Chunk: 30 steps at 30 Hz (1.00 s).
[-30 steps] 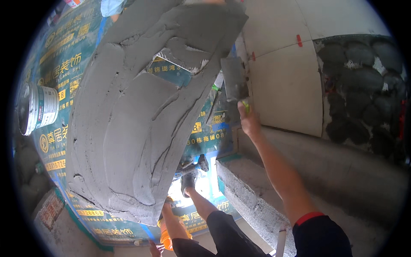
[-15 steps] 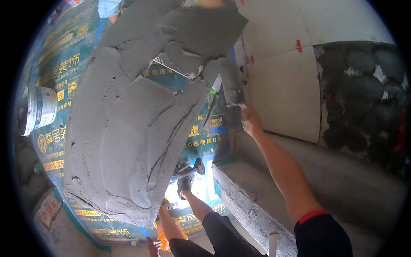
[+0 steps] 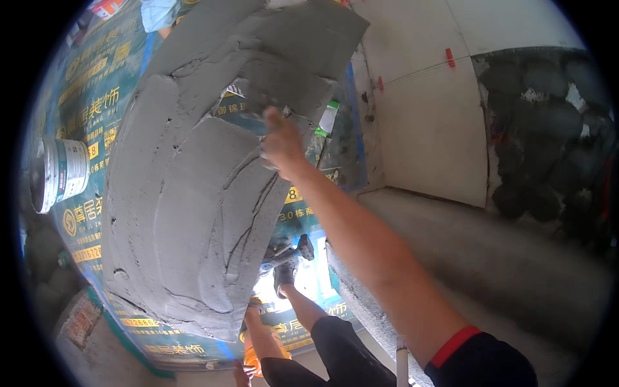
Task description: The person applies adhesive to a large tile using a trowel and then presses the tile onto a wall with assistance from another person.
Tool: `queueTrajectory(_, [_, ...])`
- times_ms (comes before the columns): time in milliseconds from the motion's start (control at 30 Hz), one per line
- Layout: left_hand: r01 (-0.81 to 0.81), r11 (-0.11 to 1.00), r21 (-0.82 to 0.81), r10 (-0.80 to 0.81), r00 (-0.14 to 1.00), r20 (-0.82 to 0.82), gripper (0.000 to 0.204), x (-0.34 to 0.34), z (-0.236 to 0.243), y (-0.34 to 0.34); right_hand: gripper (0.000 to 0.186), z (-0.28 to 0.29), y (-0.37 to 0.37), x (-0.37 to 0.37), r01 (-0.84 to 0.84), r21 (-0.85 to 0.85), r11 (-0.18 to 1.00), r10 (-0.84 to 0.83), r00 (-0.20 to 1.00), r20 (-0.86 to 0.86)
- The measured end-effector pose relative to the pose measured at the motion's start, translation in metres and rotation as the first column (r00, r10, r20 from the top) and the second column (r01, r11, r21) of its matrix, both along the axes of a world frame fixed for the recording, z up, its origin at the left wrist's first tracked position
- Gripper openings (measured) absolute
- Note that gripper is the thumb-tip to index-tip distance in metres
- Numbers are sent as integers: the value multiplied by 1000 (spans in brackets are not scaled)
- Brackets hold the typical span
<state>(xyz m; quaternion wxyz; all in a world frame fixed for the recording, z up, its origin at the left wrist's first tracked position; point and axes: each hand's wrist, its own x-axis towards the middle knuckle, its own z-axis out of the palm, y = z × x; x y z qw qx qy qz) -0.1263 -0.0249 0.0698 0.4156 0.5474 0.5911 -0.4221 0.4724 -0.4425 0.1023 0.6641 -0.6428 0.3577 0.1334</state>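
Note:
A large tile or board (image 3: 180,213) is coated with thick grey mortar, with a notch exposing the printed green sheet (image 3: 122,97) beneath. My right hand (image 3: 280,145) reaches over the mortar near the notch, gripping a trowel (image 3: 277,93), blurred by motion. Beside it a green-and-white handled tool (image 3: 327,118) lies along the coated piece's right edge. My left hand (image 3: 243,375) is low at the bottom edge by an orange bucket (image 3: 253,362); what it grips, if anything, I cannot make out.
A white bucket (image 3: 68,168) is at left. A mallet (image 3: 303,248) lies near my feet (image 3: 284,280). Large pale wall tiles (image 3: 425,135) with red clips adjoin dark mortar (image 3: 535,129) at right, above a concrete ledge (image 3: 477,245). Another person's pale blue clothing (image 3: 160,14) shows at top.
My right hand and trowel have swung left and up from beside the coated piece's right edge onto the mortar by the notch. My left hand stays at the bottom edge.

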Motion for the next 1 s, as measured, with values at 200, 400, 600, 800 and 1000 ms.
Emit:
queueTrajectory(200, [8,1000,6,-8,1000,-8,73,6,1,-5,56,7,13,41,-418,-251,873,442,896,48])
queueTrajectory(400, [-13,1000,3,13,1000,-29,72,1,-6,-7,52,0,-51,-4,-521,-708,477,588,788,-183])
queueTrajectory(600, [-31,1000,5,31,999,-36,71,-1,-2,-6,49,-10,-151,-60,-486,-782,390,619,767,-168])
queueTrajectory(800, [-96,995,-1,96,995,-8,67,0,-3,-16,48,-9,-178,-122,-442,-740,508,443,870,-215])
queueTrajectory(1000, [-58,998,-3,59,998,28,64,-6,-8,-16,52,-12,-189,-174,-453,-634,627,360,890,-280])
